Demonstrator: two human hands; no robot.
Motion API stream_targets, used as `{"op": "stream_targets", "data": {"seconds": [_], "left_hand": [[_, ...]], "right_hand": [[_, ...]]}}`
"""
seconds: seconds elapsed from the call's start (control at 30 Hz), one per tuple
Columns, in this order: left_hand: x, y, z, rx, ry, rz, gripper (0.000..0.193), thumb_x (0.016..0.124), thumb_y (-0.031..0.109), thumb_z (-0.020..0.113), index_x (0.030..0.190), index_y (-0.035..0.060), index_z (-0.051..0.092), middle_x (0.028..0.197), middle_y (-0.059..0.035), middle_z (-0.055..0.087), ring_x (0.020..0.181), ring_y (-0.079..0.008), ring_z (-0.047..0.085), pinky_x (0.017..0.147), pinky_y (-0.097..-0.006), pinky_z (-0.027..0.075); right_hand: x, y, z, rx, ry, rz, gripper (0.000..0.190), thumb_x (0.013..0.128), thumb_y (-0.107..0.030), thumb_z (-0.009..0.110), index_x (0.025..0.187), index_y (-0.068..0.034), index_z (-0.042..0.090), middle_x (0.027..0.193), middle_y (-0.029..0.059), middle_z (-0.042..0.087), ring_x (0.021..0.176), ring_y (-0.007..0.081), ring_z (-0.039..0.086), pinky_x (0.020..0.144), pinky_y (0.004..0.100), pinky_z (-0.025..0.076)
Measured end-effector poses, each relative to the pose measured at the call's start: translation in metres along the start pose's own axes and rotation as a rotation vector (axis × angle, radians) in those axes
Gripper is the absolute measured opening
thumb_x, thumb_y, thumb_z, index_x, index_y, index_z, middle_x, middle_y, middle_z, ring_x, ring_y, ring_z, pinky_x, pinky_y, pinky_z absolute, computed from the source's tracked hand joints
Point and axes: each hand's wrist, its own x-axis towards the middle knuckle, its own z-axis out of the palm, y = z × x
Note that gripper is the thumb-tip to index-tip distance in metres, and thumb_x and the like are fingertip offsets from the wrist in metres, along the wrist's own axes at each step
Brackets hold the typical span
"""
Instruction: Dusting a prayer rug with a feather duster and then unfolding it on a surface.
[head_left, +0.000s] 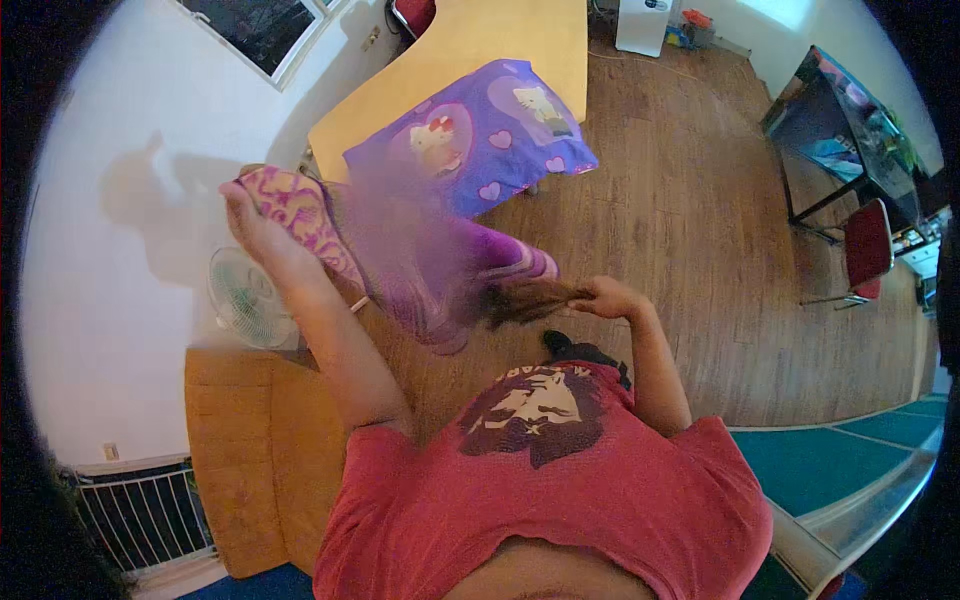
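My left hand (244, 206) is raised at the left, gripping the upper end of a pink-and-cream patterned cloth (296, 214). Lower and to the right, my right hand (611, 298) has its fingers closed on dark brown, hair-like strands (536, 298). These strands run left into a blurred area in front of me. A purple fabric item with lighter stripes (506, 251) lies around and above them; what it belongs to cannot be told through the blur. Behind it, a purple cloth with hearts and cartoon cats (487, 142) covers part of a light wooden table (457, 45).
A white and green fan (251, 296) stands at the left by the wall, above an orange-brown padded seat (232, 450). A red chair (868, 251) and a dark glass-topped table (847, 127) are at the right. Wooden flooring (675, 210) stretches between.
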Motion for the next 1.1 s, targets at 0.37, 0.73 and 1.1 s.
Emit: {"op": "stream_targets", "data": {"seconds": [0.37, 0.73, 1.1], "left_hand": [[-0.041, -0.027, 0.001, -0.331, -0.530, -0.376, 0.030, 0.094, 0.033, 0.045, 0.090, 0.0055, 0.055, 0.077, 0.0013, 0.054, 0.069, -0.0076, 0.052, 0.060, -0.0212, 0.044], [-0.026, 0.006, -0.032, -0.045, -0.032, -0.122, 0.034, 0.091, 0.037, 0.050, 0.101, 0.0048, 0.055, 0.083, -0.0018, 0.056, 0.068, -0.0112, 0.054, 0.059, -0.0221, 0.044], [-0.038, -0.016, -0.056, -0.741, -0.773, -0.156, 0.041, 0.092, 0.040, 0.043, 0.066, 0.0098, 0.034, 0.059, -0.0004, 0.030, 0.044, -0.0105, 0.023, 0.041, -0.0271, 0.026]], "right_hand": [[0.108, 0.085, 0.054, -0.448, -0.632, 0.232, 0.049, 0.086, -0.046, 0.052, 0.081, 0.002, 0.060, 0.064, 0.0128, 0.056, 0.060, 0.0229, 0.055, 0.051, 0.0395, 0.041], [0.120, 0.099, 0.024, -0.714, 0.035, 0.233, 0.053, 0.087, -0.047, 0.048, 0.091, 0.004, 0.060, 0.088, 0.0238, 0.061, 0.084, 0.0397, 0.058, 0.073, 0.0441, 0.045], [0.029, 0.129, 0.045, -0.856, -0.635, 0.478, 0.046, 0.087, -0.043, 0.047, 0.103, -0.002, 0.060, 0.101, 0.0236, 0.059, 0.094, 0.0380, 0.058, 0.078, 0.0442, 0.045]]}}
